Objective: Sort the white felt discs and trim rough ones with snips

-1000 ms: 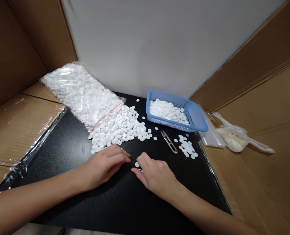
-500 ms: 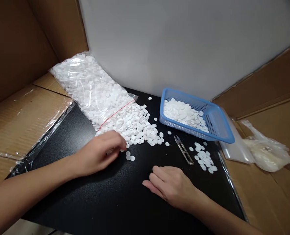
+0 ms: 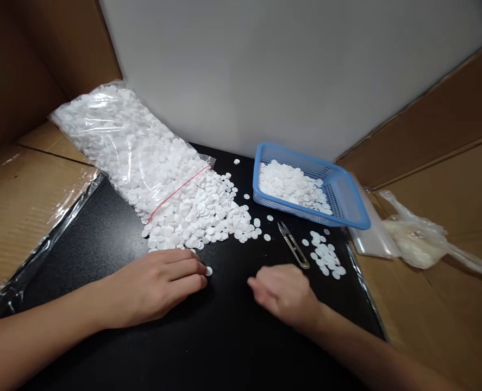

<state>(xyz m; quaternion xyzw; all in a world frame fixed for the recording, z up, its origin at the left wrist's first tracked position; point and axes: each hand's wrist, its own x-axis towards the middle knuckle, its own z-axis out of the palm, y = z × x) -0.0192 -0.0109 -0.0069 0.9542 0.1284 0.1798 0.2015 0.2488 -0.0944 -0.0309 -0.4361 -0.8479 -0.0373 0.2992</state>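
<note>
My left hand (image 3: 159, 287) lies flat on the black table mat (image 3: 224, 342) with its fingers stretched forward and together. Its fingertips touch a single white disc (image 3: 209, 270), just below a spilled heap of white discs (image 3: 202, 212). The heap pours from an open clear zip bag (image 3: 118, 141) full of the same discs. My right hand (image 3: 285, 296) rests to the right with its fingers curled under; whatever is inside them is hidden. Small metal snips (image 3: 293, 245) lie just beyond it.
A blue mesh basket (image 3: 349, 195) holding white discs (image 3: 289, 184) stands at the back right. A small group of discs (image 3: 326, 256) lies in front of it. Clear sleeves (image 3: 371, 239) and a crumpled plastic bag (image 3: 415, 239) rest on cardboard at the right. Cardboard walls flank both sides.
My left hand has drawn back from the heap towards me and flattened beside one disc. My right hand has curled its fingers from lying flat. The view shifted slightly.
</note>
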